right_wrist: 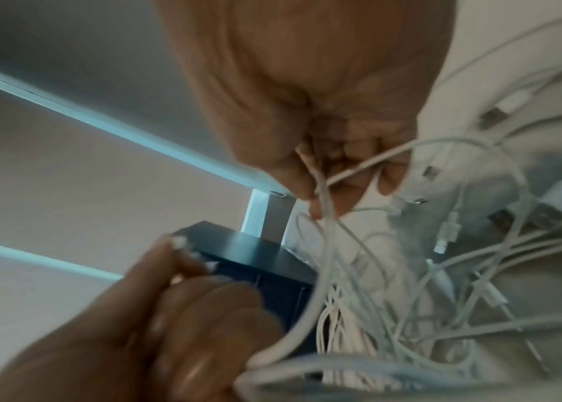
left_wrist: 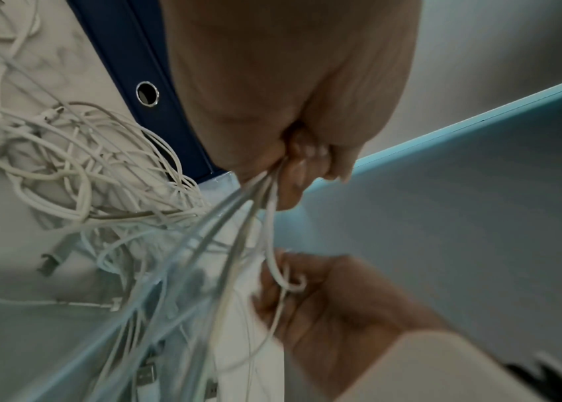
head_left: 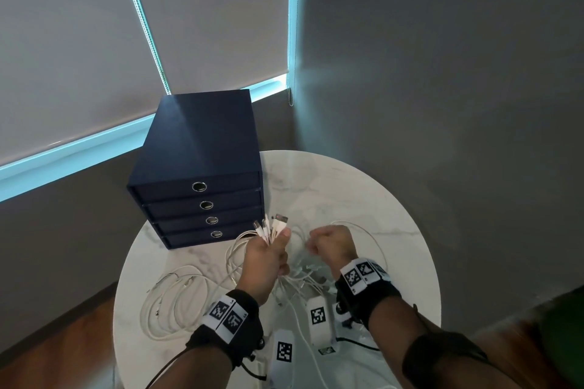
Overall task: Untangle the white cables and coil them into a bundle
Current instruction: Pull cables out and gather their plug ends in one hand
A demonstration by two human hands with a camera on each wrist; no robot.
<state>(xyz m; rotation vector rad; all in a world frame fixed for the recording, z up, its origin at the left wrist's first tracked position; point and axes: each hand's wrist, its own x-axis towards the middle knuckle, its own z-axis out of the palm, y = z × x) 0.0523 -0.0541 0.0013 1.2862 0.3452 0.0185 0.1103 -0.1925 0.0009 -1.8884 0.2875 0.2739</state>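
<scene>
My left hand (head_left: 268, 254) is raised over the round marble table (head_left: 395, 199) and grips a bunch of white cables (head_left: 271, 226), their plug ends fanning out above the fist. In the left wrist view the strands (left_wrist: 238, 217) hang from that fist (left_wrist: 293, 152) to a tangled pile (left_wrist: 83, 168). To its right, my right hand (head_left: 328, 243) pinches one thin white cable (right_wrist: 358, 168) between curled fingers (right_wrist: 306, 174). More loose cables (head_left: 177, 297) lie in loops on the table's left side.
A dark blue drawer box (head_left: 202, 180) with several ring-pull drawers stands at the table's back left, close to my left hand. White tagged blocks (head_left: 317, 316) and a black lead (head_left: 357, 343) lie near the front edge. Grey wall and window blinds stand behind.
</scene>
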